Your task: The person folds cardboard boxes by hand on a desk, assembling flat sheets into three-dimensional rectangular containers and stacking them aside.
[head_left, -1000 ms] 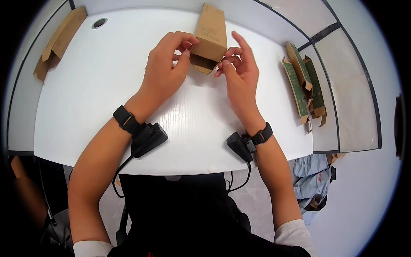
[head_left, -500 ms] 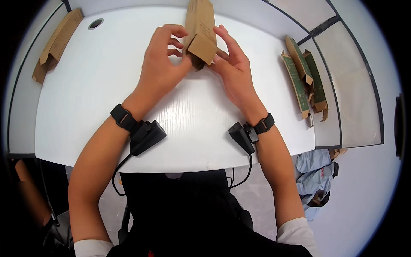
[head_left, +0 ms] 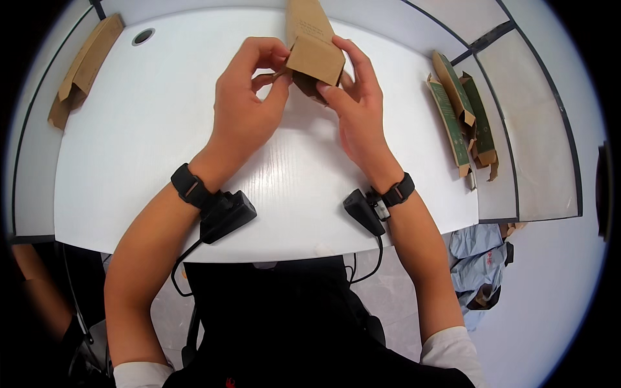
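Between both hands (head_left: 304,97), brown carton (head_left: 314,48)

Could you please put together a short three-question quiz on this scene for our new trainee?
1. True or false: both hands grip the brown cardboard box at its near end, above the white table.
2. Where do the flat green and brown cartons lie? A) at the table's right edge B) under the left hand C) on the floor
3. Fill in: a flat brown carton lies at the table's far ___ corner, near a round cable hole.

Key: 1 true: the left hand and the right hand both pinch the flap end. 2 A. 3 left.
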The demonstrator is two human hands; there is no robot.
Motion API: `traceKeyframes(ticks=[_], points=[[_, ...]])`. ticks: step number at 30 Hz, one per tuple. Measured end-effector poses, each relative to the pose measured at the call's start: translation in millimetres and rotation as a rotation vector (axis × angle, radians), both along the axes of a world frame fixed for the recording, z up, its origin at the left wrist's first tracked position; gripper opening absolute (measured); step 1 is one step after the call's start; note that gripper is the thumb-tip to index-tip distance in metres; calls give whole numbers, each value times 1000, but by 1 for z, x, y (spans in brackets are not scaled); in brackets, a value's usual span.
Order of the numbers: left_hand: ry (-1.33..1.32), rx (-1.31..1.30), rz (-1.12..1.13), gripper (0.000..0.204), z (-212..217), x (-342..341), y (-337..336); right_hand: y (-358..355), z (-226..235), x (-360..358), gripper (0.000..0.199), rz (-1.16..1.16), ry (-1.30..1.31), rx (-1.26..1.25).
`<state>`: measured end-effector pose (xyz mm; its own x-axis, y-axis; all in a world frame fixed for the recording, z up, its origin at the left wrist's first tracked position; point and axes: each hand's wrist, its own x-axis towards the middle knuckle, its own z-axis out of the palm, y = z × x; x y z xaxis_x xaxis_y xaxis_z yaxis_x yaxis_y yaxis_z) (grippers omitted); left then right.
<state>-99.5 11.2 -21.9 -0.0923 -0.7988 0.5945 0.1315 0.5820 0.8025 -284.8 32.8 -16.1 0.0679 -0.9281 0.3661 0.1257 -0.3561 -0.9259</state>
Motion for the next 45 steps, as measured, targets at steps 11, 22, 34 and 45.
traceKeyframes(ticks=[11,22,34,45], points=[[-140,-237,35,33,-1,-2,-1,4,5,4,46,-61,-48,-25],[-131,-207,-73,24,6,1,5,3,-3,8,41,-229,46,-162],[-274,-295,169,15,4,1,8,18,3,26,46,-207,81,-175],[-367,-216,85,41,-1,-3,6,10,-2,11,63,-61,26,-138]])
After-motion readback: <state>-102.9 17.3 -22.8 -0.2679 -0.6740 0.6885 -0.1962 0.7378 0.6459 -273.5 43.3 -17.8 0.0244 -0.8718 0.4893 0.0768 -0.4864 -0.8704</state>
